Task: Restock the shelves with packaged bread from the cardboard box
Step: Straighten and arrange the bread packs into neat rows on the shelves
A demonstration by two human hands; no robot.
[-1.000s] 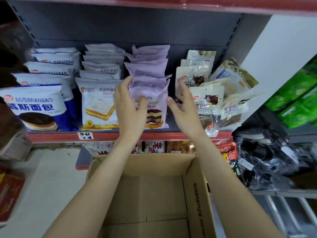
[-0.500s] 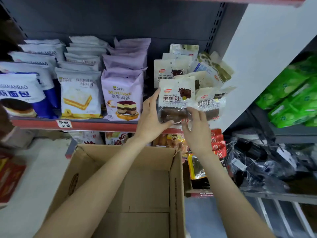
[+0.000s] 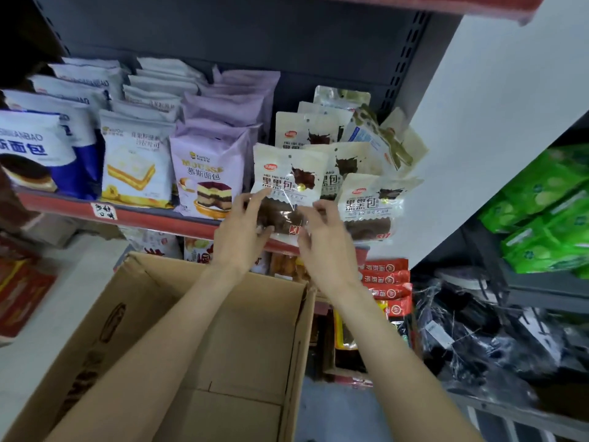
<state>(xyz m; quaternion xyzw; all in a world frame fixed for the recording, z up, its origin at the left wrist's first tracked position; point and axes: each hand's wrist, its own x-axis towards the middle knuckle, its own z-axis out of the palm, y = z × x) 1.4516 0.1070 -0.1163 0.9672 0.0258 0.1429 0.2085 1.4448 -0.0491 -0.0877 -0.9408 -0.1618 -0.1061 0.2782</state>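
- Nearest, the cardboard box (image 3: 229, 352) sits open below both forearms, and the part of its floor that shows is bare brown card.
- Just past the box's far rim, the left hand (image 3: 237, 232) curls its fingers round the lower left edge of a cream chocolate bread pack (image 3: 288, 183), thumb at the pack's clear bottom.
- Beside it, the right hand (image 3: 325, 240) touches the same pack's lower right part with bent fingers; whether it truly pinches the wrapper I cannot tell, as the hand is blurred.
- That pack stands upright at the front of the red-edged shelf (image 3: 153, 218), between a purple mousse bread bag (image 3: 207, 173) and another cream pack (image 3: 369, 205).
- Farther back, more cream, purple and white bags stand in rows against the grey back panel (image 3: 255, 36).
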